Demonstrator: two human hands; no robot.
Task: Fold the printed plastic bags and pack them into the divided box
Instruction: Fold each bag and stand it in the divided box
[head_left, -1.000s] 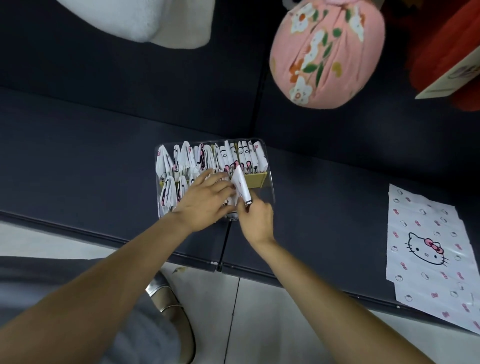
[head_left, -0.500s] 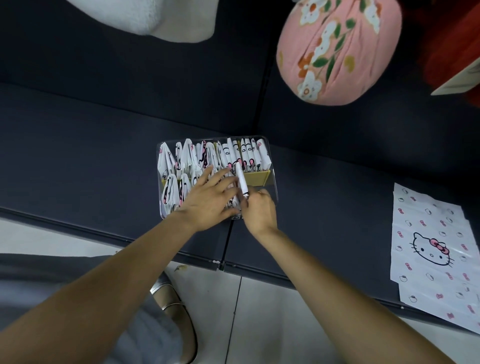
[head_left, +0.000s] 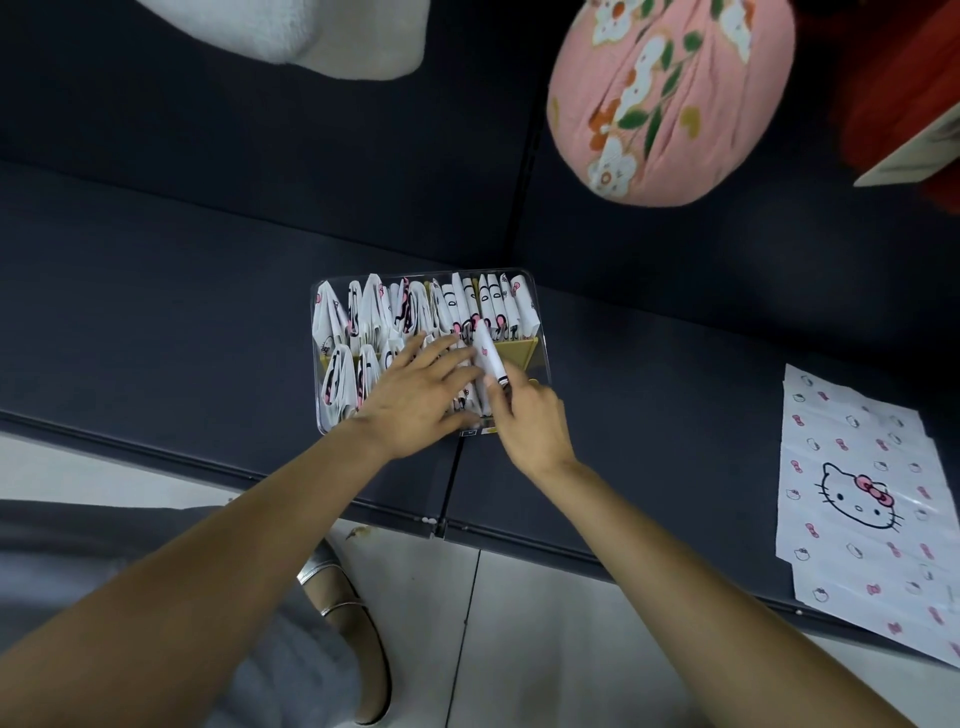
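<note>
Head view: packed bags are best held aside by the spread left hand (head_left: 415, 395) while the folded bag (head_left: 489, 354), pinched by the right hand (head_left: 530, 421), is slid upright into the divided box (head_left: 540, 358).

Clear divided box (head_left: 540, 332) on a dark padded surface (head_left: 208, 291), packed with upright folded printed bags (head_left: 395, 312), left hand (head_left: 415, 395) spread flat across them, right hand (head_left: 530, 421) pinching one folded bag (head_left: 488, 353) over the box, flat printed bags (head_left: 857, 499) well apart at right, pink floral bundle (head_left: 670, 93) beyond

Left hand (head_left: 415, 400) covering the near row of folded bags (head_left: 343, 384), flat bags (head_left: 862, 499) running off the right edge, pink floral bundle (head_left: 670, 104) clipped at top
</note>
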